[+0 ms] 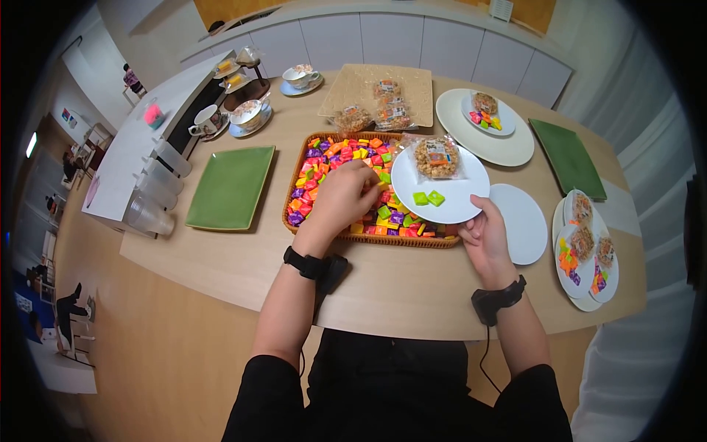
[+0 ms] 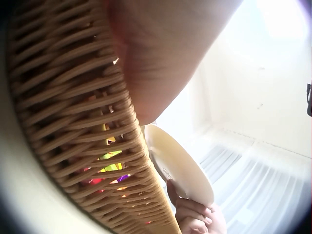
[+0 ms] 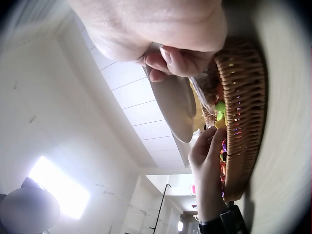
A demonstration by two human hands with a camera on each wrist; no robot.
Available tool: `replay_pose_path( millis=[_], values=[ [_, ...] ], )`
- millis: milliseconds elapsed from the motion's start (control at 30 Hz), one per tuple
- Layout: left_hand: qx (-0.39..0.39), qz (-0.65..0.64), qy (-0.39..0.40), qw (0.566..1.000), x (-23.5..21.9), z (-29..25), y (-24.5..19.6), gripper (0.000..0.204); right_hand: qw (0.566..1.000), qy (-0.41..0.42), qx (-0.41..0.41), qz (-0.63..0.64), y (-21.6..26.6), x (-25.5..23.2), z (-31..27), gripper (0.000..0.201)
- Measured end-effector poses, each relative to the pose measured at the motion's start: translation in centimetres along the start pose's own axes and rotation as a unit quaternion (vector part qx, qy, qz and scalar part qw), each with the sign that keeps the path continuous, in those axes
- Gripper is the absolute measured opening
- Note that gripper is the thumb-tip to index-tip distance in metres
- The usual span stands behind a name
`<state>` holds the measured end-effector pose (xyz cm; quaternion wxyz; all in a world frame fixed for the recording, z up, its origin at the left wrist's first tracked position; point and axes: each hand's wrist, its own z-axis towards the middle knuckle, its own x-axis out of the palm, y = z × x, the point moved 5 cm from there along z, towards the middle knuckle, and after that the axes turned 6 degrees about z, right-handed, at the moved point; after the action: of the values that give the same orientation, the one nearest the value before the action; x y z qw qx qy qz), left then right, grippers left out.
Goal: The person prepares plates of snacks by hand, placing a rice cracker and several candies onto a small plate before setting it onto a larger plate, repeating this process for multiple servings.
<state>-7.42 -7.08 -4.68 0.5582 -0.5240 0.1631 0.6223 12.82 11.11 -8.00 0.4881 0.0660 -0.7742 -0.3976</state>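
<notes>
A wicker basket (image 1: 293,214) full of colourful wrapped candies stands at mid-table. Over it, my left hand (image 1: 342,197) pinches a yellow candy (image 3: 221,123) between thumb and fingers, close to the plate's left edge. My right hand (image 1: 486,236) grips a small white plate (image 1: 460,197) by its lower right rim, thumb on top and fingers beneath, above the basket's right end. On that plate lie a bagged round snack (image 1: 436,158) and two green candies (image 1: 428,198). The left wrist view shows the basket's woven side (image 2: 83,126) and the plate's underside (image 2: 180,163).
An empty white plate (image 1: 520,225) lies right of my right hand. Farther right, an oval platter (image 1: 586,300) bears several filled small plates. Green square plates (image 1: 230,188) lie on both sides. Behind the basket are a beige tray (image 1: 346,85) with bagged snacks and a large round plate (image 1: 508,151); cups stand back left.
</notes>
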Motion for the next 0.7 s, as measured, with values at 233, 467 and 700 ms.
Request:
replay_pose_path(
  millis=[233,467,700],
  values=[
    [-0.071,-0.033,-0.039,0.996,-0.7,-0.2,1.4,0.018,1.000,0.004,0.005,-0.001,0.0,0.0,-0.1,0.013],
    [-0.127,-0.112,-0.018,0.985,0.1,-0.1,2.8,0.022,1.000,0.005,0.009,-0.001,-0.1,0.1,-0.2,0.014],
    [-0.093,-0.035,0.039,0.994,0.5,-0.2,1.3,0.022,1.000,0.002,0.007,-0.005,-0.1,0.0,-0.1,0.014]
  ],
)
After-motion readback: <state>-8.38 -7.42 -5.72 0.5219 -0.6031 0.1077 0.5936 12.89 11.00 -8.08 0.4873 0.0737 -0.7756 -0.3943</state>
